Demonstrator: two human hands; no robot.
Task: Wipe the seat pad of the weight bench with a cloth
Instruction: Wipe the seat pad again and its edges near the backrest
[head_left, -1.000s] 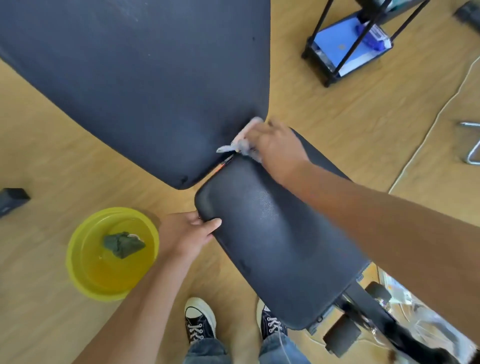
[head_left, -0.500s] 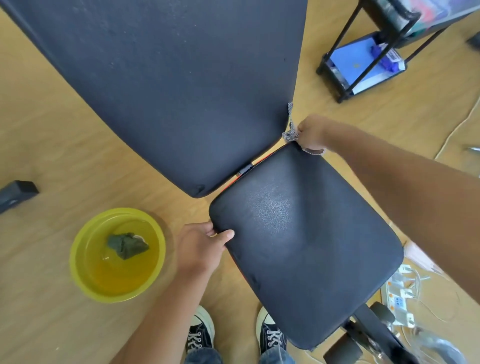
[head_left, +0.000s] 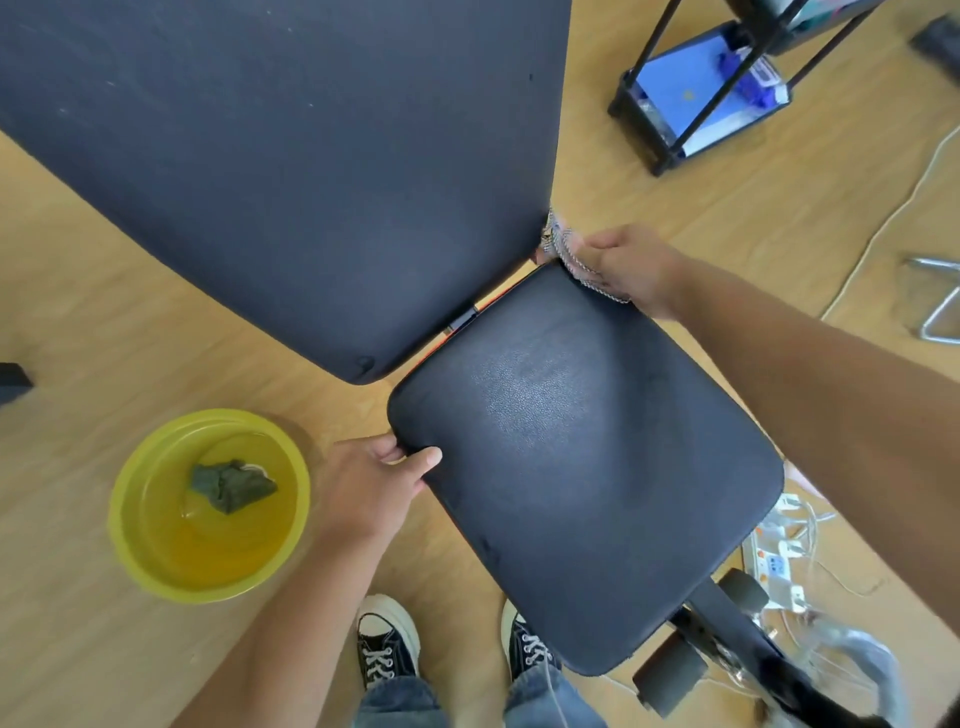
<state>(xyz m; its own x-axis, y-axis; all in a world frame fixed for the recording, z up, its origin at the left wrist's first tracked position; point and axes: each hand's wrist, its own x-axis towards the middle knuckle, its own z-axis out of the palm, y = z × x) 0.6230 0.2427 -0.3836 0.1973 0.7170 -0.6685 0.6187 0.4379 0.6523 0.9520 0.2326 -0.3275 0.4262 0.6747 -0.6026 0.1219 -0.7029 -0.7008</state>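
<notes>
— Head view: how were the two hands seen to be placed?

— The right hand (head_left: 631, 270) was closed around a pale, speckled cloth (head_left: 569, 254), which was pressed against the far right corner of the seat pad (head_left: 587, 467), just beside the gap to the back pad (head_left: 291, 171). The left hand (head_left: 371, 488) was curled over the near left edge of the seat pad, with the thumb laid on top and the fingers tucked under the rim. The hands were kept well apart, at opposite corners of the pad.

— And which way was the seat pad pointed?

— Its long axis was run from the upper left, where it met the back pad, down to the lower right, where the frame (head_left: 727, 629) of the bench was seen. The pad lay flat and black, between the two forearms.

— What was counted?

— One seat pad, one back pad and one cloth in the hand were counted. One yellow bowl (head_left: 210, 501) was set on the wooden floor (head_left: 78, 322) to the left of the left hand, with liquid in it and one dark green rag (head_left: 231, 483) lying inside. Two black-and-white sneakers (head_left: 387, 644) were seen below the pad. One black shelf rack (head_left: 701, 98) stood at the upper right, well apart from the bench.
</notes>
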